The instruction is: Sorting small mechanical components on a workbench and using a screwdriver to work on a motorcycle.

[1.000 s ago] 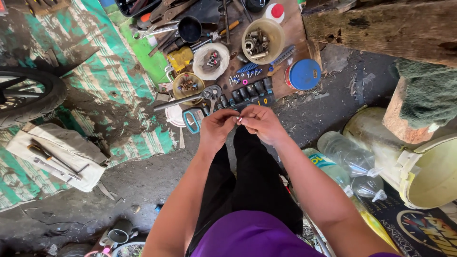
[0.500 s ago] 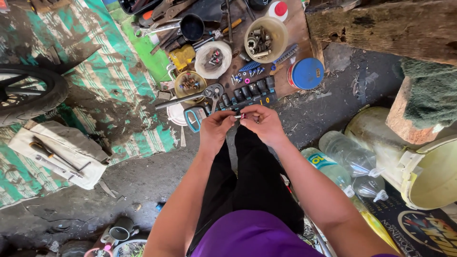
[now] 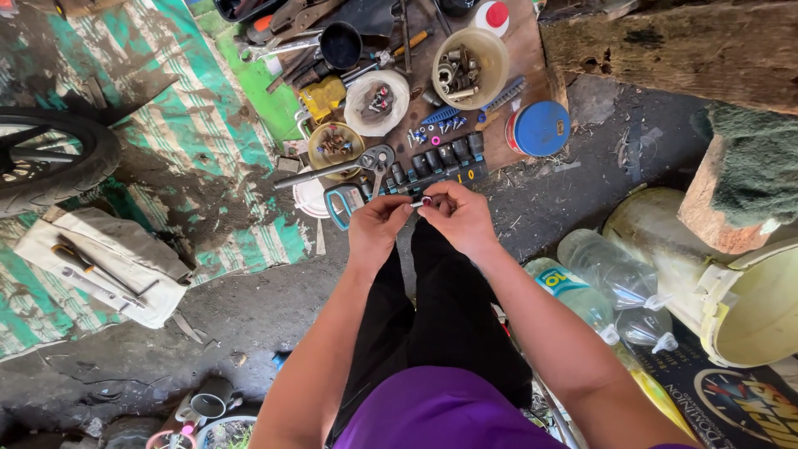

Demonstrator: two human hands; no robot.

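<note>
both hands, left hand (image 3: 378, 226) and right hand (image 3: 459, 218), pinch a tiny red-tipped part (image 3: 426, 200) over the socket rail (image 3: 432, 166); steady fingertips help.

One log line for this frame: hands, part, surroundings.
left hand + right hand: pinch small part together | below: socket rail, pliers | right: plastic bottles

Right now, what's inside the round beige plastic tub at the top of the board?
The round beige plastic tub holds a loose heap of grey metal nuts, bolts and ring-shaped parts. What lies beneath that top layer, and the tub's bottom, is covered and cannot be seen.
</note>
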